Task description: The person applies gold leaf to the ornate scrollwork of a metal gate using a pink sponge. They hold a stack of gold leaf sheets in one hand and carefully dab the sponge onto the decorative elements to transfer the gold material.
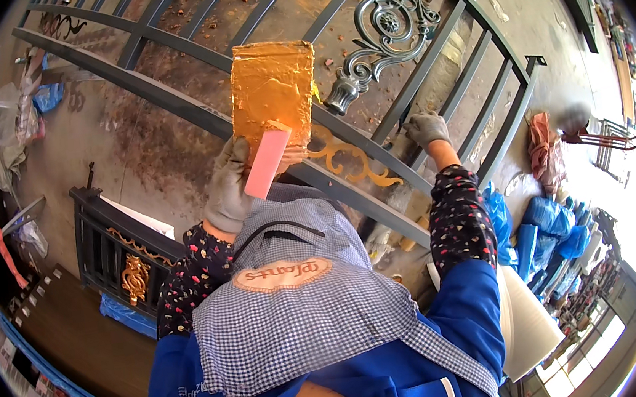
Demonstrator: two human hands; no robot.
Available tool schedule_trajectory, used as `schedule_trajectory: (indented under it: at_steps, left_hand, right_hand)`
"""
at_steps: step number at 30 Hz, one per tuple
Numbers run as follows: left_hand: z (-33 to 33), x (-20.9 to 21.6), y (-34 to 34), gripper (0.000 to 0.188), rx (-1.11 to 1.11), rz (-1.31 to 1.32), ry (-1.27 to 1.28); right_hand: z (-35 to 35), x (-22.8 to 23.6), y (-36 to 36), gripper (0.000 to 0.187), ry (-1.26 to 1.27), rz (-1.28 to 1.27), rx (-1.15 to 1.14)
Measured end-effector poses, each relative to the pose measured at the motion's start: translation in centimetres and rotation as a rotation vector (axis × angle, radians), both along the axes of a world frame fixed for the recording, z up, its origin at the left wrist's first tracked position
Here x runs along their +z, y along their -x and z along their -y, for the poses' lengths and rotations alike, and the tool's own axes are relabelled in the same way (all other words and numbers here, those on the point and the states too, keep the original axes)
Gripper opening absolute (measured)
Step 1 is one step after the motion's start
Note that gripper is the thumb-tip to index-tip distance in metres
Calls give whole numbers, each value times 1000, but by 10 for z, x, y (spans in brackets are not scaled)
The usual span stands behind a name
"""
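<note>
Left hand [229, 188] in grey glove, just ahead of checked apron [292, 323], toward its left; fingers folded in grip, bare fingertips [296, 155] showing. Left wrist [219, 231] bare; left forearm [196, 271] in dark floral oversleeve, beside apron's left edge, elbow bent. Right hand [426, 128] also grey-gloved, farther ahead and right of apron, back of hand up, fingers curled, tips hidden. Right wrist [442, 152] bare; right forearm [460, 215] reaching forward, right of apron.

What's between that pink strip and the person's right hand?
In the head view, from the pink strip to the right hand, you see fingertips of the left hand, gold scrollwork and dark railing bars.
</note>
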State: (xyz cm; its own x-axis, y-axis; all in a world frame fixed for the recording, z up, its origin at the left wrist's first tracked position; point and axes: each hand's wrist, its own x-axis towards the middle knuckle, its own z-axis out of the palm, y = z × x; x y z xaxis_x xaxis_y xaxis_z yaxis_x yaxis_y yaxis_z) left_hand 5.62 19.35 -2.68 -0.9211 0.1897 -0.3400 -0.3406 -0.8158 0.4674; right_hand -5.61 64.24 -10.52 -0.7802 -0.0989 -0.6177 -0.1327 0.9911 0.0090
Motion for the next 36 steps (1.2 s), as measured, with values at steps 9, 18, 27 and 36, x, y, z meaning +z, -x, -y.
schedule_trajectory:
  at_steps: [9,18,27,36]
  left_hand:
    - [-14,35,6,13,69,160,123]
    - [-21,44,10,30,14,158,57]
    - [-17,31,5,36,-42,109,-53]
    - [-19,-3,4,35,-130,26,52]
  right_hand:
    - [16,2,-12,42,-120,-89,244]
    - [5,-13,11,28,4,-4,-139]
    - [0,-16,-17,17,-4,-384,248]
    - [64,65,-129,26,697,-689,-408]
